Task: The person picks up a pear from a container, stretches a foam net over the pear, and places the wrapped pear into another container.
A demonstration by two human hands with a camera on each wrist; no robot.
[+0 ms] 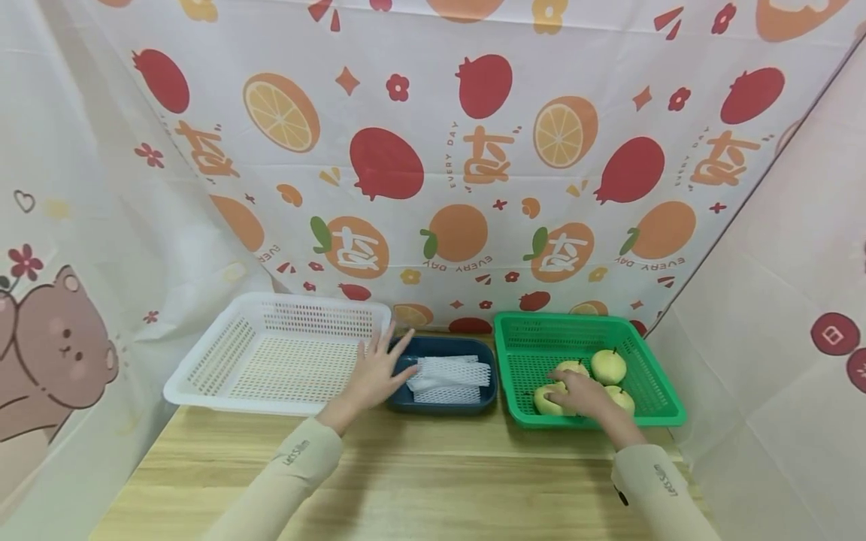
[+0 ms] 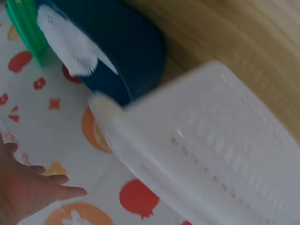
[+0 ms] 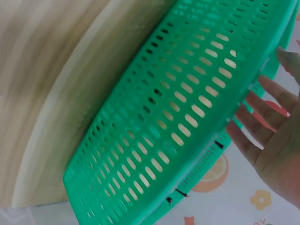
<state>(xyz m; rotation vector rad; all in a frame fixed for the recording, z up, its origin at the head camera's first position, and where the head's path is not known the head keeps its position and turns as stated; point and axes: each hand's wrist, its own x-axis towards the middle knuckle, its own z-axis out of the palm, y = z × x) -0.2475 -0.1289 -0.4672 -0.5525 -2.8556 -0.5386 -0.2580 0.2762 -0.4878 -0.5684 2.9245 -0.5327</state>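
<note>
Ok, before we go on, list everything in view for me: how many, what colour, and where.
Pears: at least four, pale yellow-green, in the green basket
Green basket: one, green, right side of the table
Foam nets: several, exact count unclear, white, in the tray
Tray: one, dark blue, between the two baskets
White basket: one, white, left of the tray
Table: one, light wood colour, under everything
Back cloth: one, white with fruit prints, behind the table
Sleeves: two, cream, on the forearms
Left hand: one, fingers spread, by the white basket and tray
Right hand: one, over the pears
</note>
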